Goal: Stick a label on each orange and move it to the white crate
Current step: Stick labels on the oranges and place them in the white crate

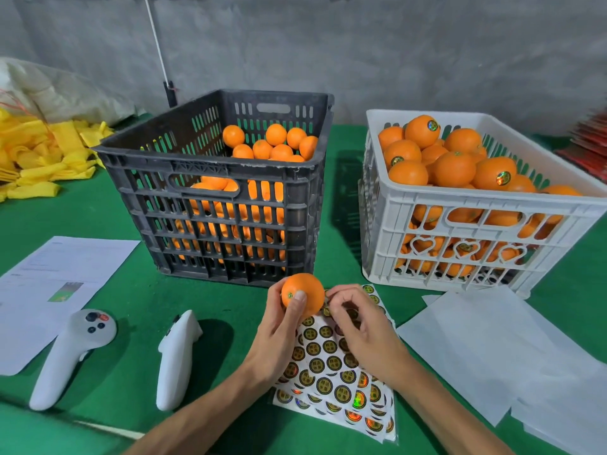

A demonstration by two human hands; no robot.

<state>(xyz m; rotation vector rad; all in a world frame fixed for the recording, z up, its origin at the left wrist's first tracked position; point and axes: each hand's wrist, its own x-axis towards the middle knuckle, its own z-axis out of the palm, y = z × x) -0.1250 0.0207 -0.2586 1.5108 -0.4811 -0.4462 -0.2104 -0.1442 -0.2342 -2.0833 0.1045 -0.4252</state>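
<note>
**Op:** My left hand [279,326] grips one orange [303,295], thumb across its front, lifted just in front of the black crate [213,188]. My right hand [356,323] sits right beside the fruit, fingertips pinched together; a label may be between them, but it is too small to tell.

**Desk:** What lies beneath?

**Op:** Sheets of round gold-and-black stickers [341,382], flat on the green-covered table [98,205], under both hands and near the black crate's front right corner.

**Desk:** The crates?

**Op:** The black crate is partly filled with oranges that show no labels. To its right, apart from it, stands the white crate [460,224], heaped above its rim; several fruits on top carry shiny labels.

**Desk:** Anything else on the surface?

**Op:** In front of the black crate to its left, two white handheld controllers [65,353] and a printed paper [59,284]. Blank white backing sheets [492,349] lie in front of the white crate. A pile of yellow foam sleeves [39,152] is left of the black crate. Behind it, a rough grey wall [361,50].
</note>
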